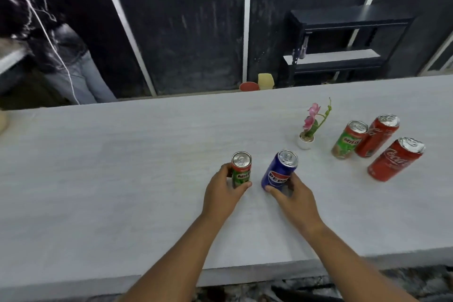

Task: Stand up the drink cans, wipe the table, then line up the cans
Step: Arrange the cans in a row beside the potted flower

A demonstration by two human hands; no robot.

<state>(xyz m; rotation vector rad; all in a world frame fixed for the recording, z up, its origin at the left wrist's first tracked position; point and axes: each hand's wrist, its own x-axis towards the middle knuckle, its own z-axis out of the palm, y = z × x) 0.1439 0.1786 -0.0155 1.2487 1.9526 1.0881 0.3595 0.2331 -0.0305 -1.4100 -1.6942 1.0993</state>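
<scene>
**Both hands on cans at the middle of the bench**

The left hand point(224, 187) is wrapped around the lower half of a green can point(241, 169), thumb across the front and fingers curled behind it. The can stands upright on the grey bench point(122, 167), its pull-tab top facing up. Just beside it, the right hand point(291, 196) grips a blue can point(279, 170) near its base, thumb in front and fingers around the far side. This can is also upright on the bench. The two cans stand near each other with a narrow gap between them.

Off to the right stand three more cans, all upright. A second green can point(349, 140) sits close against a far red can point(377, 136); whether they touch cannot be told. A near red can point(394, 159) stands a little apart from that pair, closer to the front edge. A small white pot with a pink flower point(311, 127) stands between the held cans and this group.

Beyond the bench's far edge are a red bowl point(248, 86) and a yellow tub point(266, 81), with a dark shelf unit point(343, 44) against the wall. Another person point(68, 64) stands at the far left.
</scene>
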